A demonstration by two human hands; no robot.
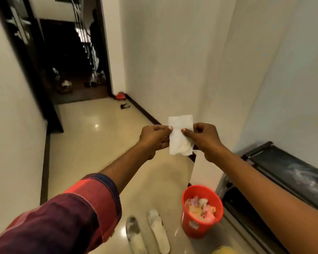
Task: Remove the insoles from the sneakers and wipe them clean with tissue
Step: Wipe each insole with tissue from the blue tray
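Left hand [154,136] and right hand [203,137] pinch opposite edges of a folded tissue [180,134], held out at arm's length, probably to ready it for wiping. Two soiled insoles [157,230] lie side by side on the floor [92,143] beside a red bucket [189,223].

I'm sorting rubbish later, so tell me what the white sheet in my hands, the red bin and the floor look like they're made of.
White sheet: soft tissue paper, matte, creased and limp at its lower edge. Red bin: probably moulded plastic, smooth with a slight sheen. Floor: polished tile or stone, glossy, reflecting a light.
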